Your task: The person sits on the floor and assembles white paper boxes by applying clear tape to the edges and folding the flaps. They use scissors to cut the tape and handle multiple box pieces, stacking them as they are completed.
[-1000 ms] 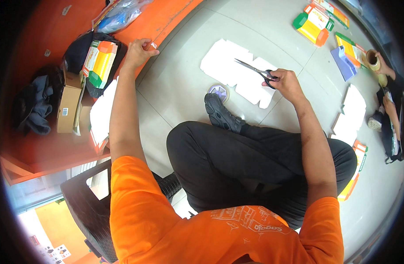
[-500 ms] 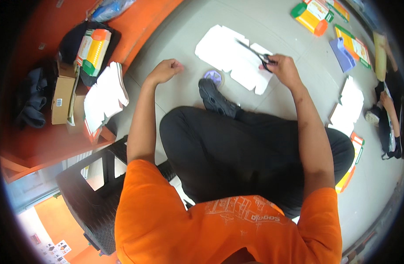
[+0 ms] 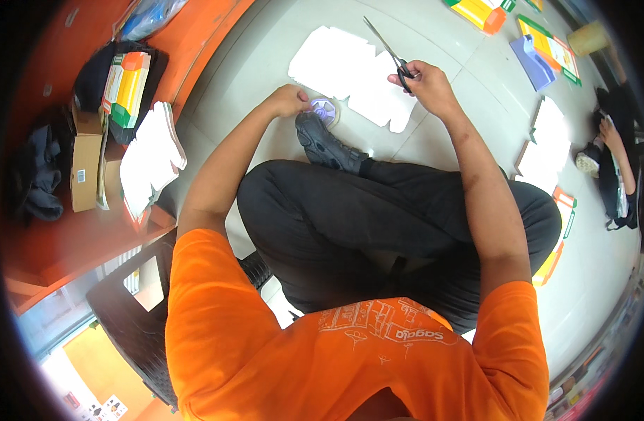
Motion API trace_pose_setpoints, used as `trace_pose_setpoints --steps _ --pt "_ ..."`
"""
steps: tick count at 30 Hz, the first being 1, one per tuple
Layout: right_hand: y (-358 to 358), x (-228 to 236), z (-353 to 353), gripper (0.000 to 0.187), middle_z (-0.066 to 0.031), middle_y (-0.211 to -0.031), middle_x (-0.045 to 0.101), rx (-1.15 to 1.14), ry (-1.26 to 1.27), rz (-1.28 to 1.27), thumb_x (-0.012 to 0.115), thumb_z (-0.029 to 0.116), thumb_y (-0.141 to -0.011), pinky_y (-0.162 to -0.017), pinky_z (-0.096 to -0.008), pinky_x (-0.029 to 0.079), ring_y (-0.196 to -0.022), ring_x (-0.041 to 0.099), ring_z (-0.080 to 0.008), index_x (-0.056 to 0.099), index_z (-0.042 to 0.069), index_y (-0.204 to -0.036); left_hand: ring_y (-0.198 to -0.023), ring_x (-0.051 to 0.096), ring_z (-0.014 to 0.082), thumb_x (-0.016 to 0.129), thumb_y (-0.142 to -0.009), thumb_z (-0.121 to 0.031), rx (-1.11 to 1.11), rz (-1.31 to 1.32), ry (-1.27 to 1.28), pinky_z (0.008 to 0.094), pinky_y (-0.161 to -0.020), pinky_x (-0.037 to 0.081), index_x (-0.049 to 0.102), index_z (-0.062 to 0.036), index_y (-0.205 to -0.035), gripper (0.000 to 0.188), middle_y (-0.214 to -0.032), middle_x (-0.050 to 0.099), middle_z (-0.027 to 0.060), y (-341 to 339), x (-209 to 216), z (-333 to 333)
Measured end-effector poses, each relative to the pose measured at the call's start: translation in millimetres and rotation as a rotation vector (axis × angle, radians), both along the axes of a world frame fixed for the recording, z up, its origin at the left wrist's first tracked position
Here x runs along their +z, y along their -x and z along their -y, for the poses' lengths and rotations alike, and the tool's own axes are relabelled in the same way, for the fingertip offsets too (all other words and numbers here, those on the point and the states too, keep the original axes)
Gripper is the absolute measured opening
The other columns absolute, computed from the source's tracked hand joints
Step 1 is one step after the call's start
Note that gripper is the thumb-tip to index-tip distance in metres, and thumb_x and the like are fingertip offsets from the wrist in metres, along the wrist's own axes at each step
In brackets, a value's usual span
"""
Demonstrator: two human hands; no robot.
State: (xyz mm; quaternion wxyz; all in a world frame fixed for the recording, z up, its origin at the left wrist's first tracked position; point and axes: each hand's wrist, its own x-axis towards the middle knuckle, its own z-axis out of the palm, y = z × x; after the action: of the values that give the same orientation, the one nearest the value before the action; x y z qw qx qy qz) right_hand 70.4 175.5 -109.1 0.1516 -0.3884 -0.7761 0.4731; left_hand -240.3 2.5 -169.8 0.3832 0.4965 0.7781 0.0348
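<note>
My right hand (image 3: 430, 89) grips black-handled scissors (image 3: 400, 68), their blades pointing up and to the left over a flat white cardboard box blank (image 3: 329, 62) on the floor. Just beside a roll of clear tape (image 3: 327, 110) with a purple core is my left hand (image 3: 290, 100). Its fingers are bent and drawn together at the roll's left edge; what they pinch, if anything, is too small to make out. The tape roll lies against the tip of my black shoe (image 3: 325, 144).
A stack of white blanks (image 3: 152, 158) leans by the orange shelf (image 3: 195, 52) at left, near a brown carton (image 3: 87, 168). More white blanks (image 3: 544, 144), printed boxes (image 3: 546, 45) and a purple piece (image 3: 532, 62) lie at right. Another person's arm (image 3: 620, 151) shows at far right.
My left hand has moved right and reached the tape roll. The scissors have lifted and swung to point more upward. The whole view has shifted slightly.
</note>
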Motion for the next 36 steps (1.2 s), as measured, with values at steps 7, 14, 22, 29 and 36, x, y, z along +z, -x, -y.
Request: trace_pose_setpoints --steps 7,14,22,29,36 --pt "8.8 3.7 16.3 0.048 -0.0089 -0.082 0.069 0.039 0.181 -0.149 0.083 0.038 -0.079 -0.073 -0.0277 0.051 -0.076 0.064 -0.0149 0.063 0.001 -0.102 -0.078 0.067 0.0162 0.078 -0.075 -0.019 0.085 0.072 -0.208 0.0302 -0.072 0.052 0.074 -0.0001 -0.097 0.030 -0.083 0.071 0.0082 19.2 41.5 23.4" --pt "25.8 56.8 48.2 0.054 -0.0126 -0.116 0.062 0.122 0.340 -0.571 0.083 0.027 -0.081 -0.092 -0.0358 0.051 -0.114 0.058 -0.0224 0.053 0.002 -0.118 -0.078 0.068 0.0126 0.080 -0.077 -0.018 0.215 0.145 -0.503 0.0262 -0.070 0.052 0.073 0.0018 -0.100 0.031 -0.084 0.069 0.0055 -43.4 204.6 18.4" --pt "-23.3 148.1 58.5 0.031 -0.0067 -0.088 0.064 -0.087 0.639 -0.812 0.079 0.017 -0.085 -0.065 -0.0267 0.057 -0.076 0.067 -0.0146 0.057 0.003 -0.103 -0.079 0.066 0.0102 0.082 -0.079 -0.015 0.241 0.534 -0.724 0.0232 -0.070 0.051 0.068 0.0045 -0.110 0.039 -0.093 0.068 0.0058 -155.4 275.3 13.1" --pt "-77.5 176.8 61.4 0.023 -0.0040 -0.085 0.063 -0.133 0.584 -0.877 0.076 0.011 -0.086 -0.057 -0.0263 0.054 -0.072 0.063 -0.0113 0.059 0.003 -0.099 -0.091 0.063 0.0108 0.075 -0.086 -0.007 0.111 0.748 -0.828 0.0240 -0.079 0.051 0.066 0.0012 -0.119 0.035 -0.101 0.066 0.0063 -204.1 294.5 21.0" --pt "-103.3 183.7 67.6 0.026 -0.0041 -0.086 0.064 -0.106 0.648 -0.888 0.078 0.012 -0.084 -0.066 -0.0236 0.053 -0.078 0.063 -0.0107 0.059 0.004 -0.099 -0.087 0.064 0.0110 0.073 -0.088 -0.007 -0.005 0.488 -0.892 0.0261 -0.079 0.051 0.069 0.0015 -0.112 0.026 -0.096 0.069 0.0059 -229.1 305.6 24.9"
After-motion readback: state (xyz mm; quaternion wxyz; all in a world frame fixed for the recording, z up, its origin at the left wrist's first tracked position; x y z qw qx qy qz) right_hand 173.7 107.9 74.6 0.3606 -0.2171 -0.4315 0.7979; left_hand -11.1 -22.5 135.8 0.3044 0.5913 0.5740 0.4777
